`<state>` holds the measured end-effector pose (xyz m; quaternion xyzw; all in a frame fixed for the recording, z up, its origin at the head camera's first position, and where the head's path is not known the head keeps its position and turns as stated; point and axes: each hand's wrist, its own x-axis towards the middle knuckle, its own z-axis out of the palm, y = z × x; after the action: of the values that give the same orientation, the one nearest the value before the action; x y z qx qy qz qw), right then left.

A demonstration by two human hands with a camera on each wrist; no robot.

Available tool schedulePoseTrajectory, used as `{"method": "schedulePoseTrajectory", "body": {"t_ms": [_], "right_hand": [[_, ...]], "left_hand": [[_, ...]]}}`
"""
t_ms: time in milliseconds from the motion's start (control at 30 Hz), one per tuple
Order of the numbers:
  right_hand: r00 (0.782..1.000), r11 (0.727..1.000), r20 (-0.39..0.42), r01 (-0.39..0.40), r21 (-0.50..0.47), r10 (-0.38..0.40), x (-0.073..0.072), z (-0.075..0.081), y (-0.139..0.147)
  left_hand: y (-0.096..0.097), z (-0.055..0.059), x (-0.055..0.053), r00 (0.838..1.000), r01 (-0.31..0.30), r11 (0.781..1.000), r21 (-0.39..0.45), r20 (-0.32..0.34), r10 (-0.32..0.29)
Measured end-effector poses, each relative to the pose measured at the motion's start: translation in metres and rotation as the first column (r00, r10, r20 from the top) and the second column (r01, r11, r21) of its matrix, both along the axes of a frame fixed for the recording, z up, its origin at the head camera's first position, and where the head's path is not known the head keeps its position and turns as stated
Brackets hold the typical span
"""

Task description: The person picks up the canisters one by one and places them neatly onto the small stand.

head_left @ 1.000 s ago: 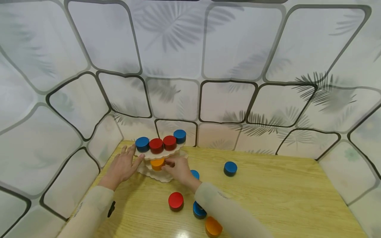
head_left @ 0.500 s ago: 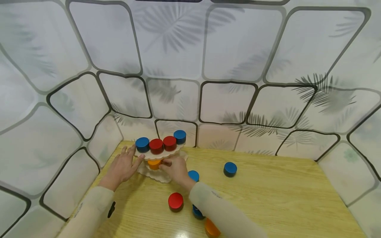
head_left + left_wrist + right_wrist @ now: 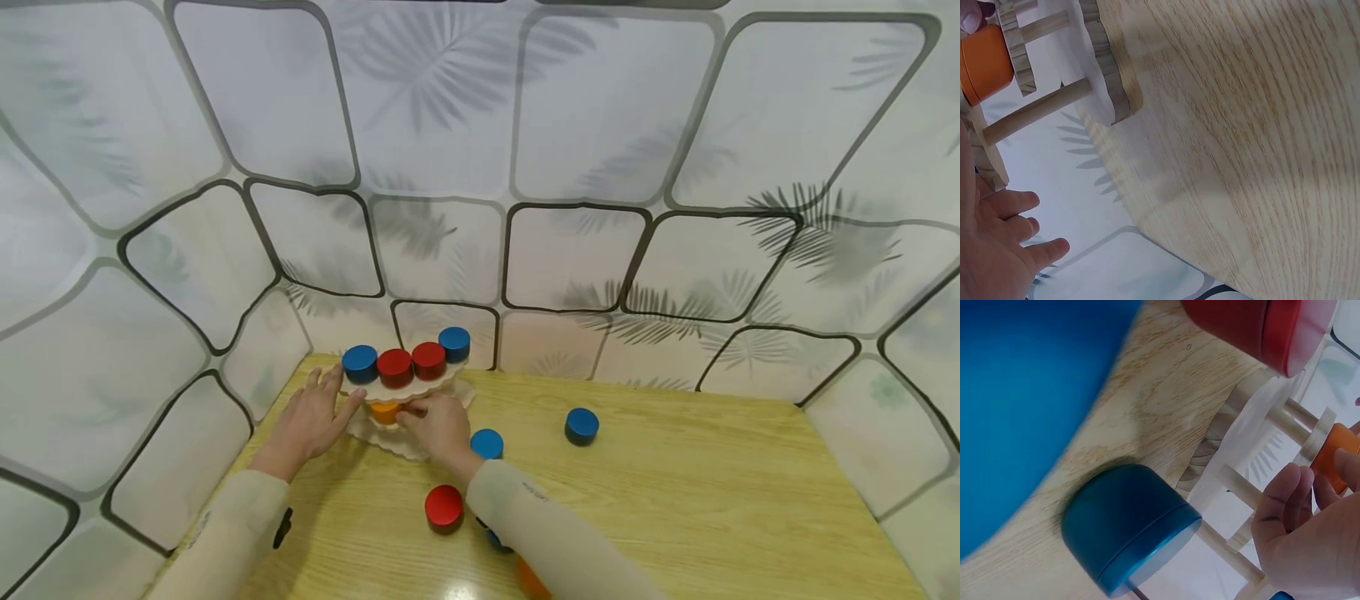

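Note:
A tiered wooden stand (image 3: 405, 392) with scalloped edges stands at the back left of the table. Its top tier carries a blue tin (image 3: 360, 364), two red tins (image 3: 394, 368) and another blue tin (image 3: 453, 345). My left hand (image 3: 306, 421) rests at the left end of that tier, thumb at the front edge; its other fingers extend past the wood in the left wrist view. Below the top tier, my right hand (image 3: 442, 429) pinches an orange tin (image 3: 385, 413) at its right side, close over the middle shelf (image 3: 1019, 56). The top tier partly hides this tin.
Loose tins stand on the table (image 3: 712, 483): a blue tin (image 3: 487, 444) beside my right wrist, a red tin (image 3: 444, 508) in front, and a blue tin (image 3: 582, 426) farther right. My right sleeve (image 3: 555, 525) partly covers an orange tin (image 3: 531, 578). Patterned walls (image 3: 577, 258) enclose the table.
My right hand has moved left with the orange tin, a little farther under the top tier. The right forearm has shifted left too, covering more of the front tins. My left hand stays put.

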<state>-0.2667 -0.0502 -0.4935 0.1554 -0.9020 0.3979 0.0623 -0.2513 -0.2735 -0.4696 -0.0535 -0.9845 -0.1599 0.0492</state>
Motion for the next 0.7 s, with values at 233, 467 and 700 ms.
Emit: {"method": "schedulePoseTrajectory", "body": {"t_ms": [233, 467, 700], "right_hand": [[1.000, 1.000, -0.008, -0.004, -0.021, 0.004, 0.002, -0.001, 0.002], [0.987, 0.975, 0.041, -0.146, -0.170, 0.155, 0.003, 0.004, 0.021], [0.956, 0.964, 0.202, -0.172, -0.202, 0.213, 0.003, 0.014, 0.056]], "left_hand": [[0.001, -0.002, -0.001, 1.000, -0.002, 1.000, -0.003, 0.002, 0.002], [0.001, -0.001, 0.000, 1.000, 0.001, 1.000, -0.001, 0.002, -0.001], [0.000, 0.001, 0.001, 1.000, 0.003, 1.000, 0.000, 0.003, -0.003]]}}
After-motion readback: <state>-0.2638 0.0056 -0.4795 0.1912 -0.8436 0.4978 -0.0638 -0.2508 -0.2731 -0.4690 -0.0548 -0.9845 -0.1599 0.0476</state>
